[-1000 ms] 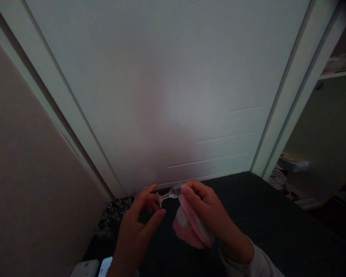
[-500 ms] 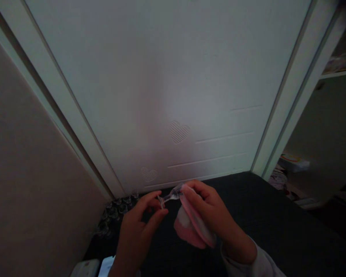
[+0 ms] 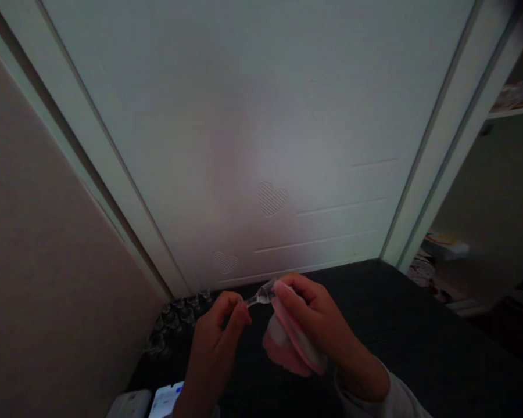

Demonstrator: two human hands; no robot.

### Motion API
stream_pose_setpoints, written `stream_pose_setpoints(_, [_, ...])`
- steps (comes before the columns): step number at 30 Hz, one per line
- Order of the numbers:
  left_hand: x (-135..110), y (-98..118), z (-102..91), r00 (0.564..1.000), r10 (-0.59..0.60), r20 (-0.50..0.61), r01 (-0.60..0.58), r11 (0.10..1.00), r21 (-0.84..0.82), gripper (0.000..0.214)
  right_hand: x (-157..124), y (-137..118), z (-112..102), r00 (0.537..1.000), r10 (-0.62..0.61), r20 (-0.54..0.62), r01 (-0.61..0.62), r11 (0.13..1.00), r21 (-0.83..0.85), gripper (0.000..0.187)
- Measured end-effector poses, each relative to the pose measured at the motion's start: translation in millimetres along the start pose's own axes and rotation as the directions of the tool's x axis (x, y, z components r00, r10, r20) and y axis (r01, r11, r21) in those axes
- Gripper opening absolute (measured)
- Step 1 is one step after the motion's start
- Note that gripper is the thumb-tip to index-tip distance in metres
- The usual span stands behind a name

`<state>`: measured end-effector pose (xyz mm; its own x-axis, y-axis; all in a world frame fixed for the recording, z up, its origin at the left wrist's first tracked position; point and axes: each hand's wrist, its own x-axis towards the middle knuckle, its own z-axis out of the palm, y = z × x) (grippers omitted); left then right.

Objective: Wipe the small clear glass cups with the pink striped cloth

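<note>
A small clear stemmed glass (image 3: 264, 294) is held sideways between my two hands above the dark table. My left hand (image 3: 220, 331) pinches its foot between thumb and fingers, hiding most of the base. Around the bowl end, my right hand (image 3: 307, 307) is closed on the glass with a pink and white cloth (image 3: 290, 348). The cloth hangs below my right fingers and covers part of the bowl.
Several small clear glasses (image 3: 172, 319) stand at the table's back left, by the wall. A lit phone (image 3: 165, 400) and a white object (image 3: 131, 403) lie at the front left. A white panel (image 3: 309, 128) rises behind the dark table (image 3: 375, 325).
My left fingers have closed further over the foot of the glass, which showed between them before. My right hand and the cloth stay almost where they were.
</note>
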<state>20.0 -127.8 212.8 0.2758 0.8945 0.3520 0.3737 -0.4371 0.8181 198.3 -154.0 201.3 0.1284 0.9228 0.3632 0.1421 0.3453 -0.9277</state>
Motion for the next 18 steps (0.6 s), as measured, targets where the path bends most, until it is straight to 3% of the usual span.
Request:
stream_pose_setpoints(6, [0.0,-1.9,4.8,0.999,-0.045,0.013,0.045,0.999,-0.005,0.054,0.0,-2.3,0.0,1.000,-0.002,0.015,0.002,1.000,-0.014,0.028])
stream_pose_setpoints(18, [3.2,-4.0,11.0,0.982,-0.190,-0.004,0.187,0.971,-0.150,0.066,-2.2,-1.4,-1.0,0.998,-0.054,0.042,0.058,0.994,-0.088,0.031])
